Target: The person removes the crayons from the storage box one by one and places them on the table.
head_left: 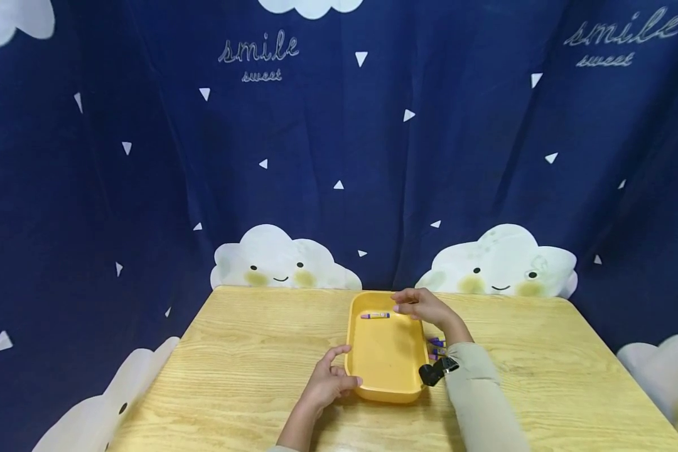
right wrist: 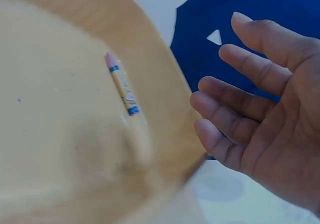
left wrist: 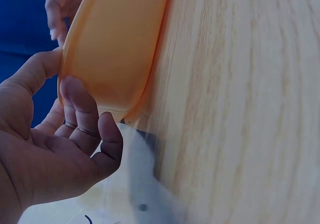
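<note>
A yellow plastic tray [head_left: 387,392] lies on the wooden table. My left hand [head_left: 329,380] grips its near left corner; the left wrist view shows that hand [left wrist: 65,129] with thumb and fingers against the tray's rim and wall [left wrist: 117,44]. One crayon [head_left: 375,316] lies inside, toward the far end. The right wrist view shows this crayon's [right wrist: 122,87] pink tip and blue-banded wrapper. Over the tray's far right corner, my right hand [head_left: 426,307] holds nothing. Its fingers look loose and spread in the right wrist view [right wrist: 265,104].
Several crayons [head_left: 439,343] lie on the table just right of the tray, partly hidden by the right forearm with its black wrist camera [head_left: 437,371]. Wooden tabletop [head_left: 248,351] extends on both sides. A dark blue curtain [head_left: 316,138] with clouds hangs behind.
</note>
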A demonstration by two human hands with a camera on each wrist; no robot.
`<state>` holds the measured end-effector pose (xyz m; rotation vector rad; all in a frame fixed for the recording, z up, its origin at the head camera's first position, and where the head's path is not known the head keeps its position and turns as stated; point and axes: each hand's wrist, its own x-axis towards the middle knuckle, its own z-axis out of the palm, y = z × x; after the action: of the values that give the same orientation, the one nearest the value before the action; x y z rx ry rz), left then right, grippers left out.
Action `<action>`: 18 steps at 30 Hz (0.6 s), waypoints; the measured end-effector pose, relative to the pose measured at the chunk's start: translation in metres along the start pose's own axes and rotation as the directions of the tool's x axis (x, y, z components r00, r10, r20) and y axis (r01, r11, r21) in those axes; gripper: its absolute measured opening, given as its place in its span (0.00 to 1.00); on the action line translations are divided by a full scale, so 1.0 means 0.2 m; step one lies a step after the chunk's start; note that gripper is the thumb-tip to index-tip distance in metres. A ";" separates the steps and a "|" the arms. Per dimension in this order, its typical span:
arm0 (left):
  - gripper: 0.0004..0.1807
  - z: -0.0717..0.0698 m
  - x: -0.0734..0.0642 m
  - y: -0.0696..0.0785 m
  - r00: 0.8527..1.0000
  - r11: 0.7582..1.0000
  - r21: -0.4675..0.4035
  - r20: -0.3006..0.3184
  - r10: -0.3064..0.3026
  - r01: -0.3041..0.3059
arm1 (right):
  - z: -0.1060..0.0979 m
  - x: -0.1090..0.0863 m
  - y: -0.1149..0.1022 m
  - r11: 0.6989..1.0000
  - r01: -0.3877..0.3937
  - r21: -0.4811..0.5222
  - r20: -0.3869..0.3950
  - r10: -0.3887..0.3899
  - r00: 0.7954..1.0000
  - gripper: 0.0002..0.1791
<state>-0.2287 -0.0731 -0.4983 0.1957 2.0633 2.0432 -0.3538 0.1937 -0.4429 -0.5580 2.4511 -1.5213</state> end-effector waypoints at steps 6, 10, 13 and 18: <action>0.41 -0.01 0.01 0.01 1.000 1.000 0.002 -0.018 0.002 -0.002 | 0.07 0.10 0.02 0.997 -0.061 0.057 -0.015 0.062 0.998 0.24; 0.41 -0.01 0.01 0.01 1.000 1.000 0.002 -0.021 0.003 -0.003 | 0.12 0.15 0.04 0.992 -0.106 0.069 -0.076 0.111 0.991 0.22; 0.41 -0.01 0.01 0.00 1.000 1.000 0.001 -0.017 -0.005 0.005 | 0.16 0.18 0.07 0.987 -0.144 0.072 -0.112 0.151 0.982 0.22; 0.40 -0.01 0.01 0.00 1.000 1.000 -0.003 -0.004 -0.009 0.009 | 0.20 0.21 0.12 0.990 -0.136 0.038 -0.157 0.140 0.978 0.19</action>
<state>-0.2304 -0.0737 -0.4993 0.1819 2.0593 2.0432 -0.3825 0.1520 -0.4805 -0.2631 2.5210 -1.5969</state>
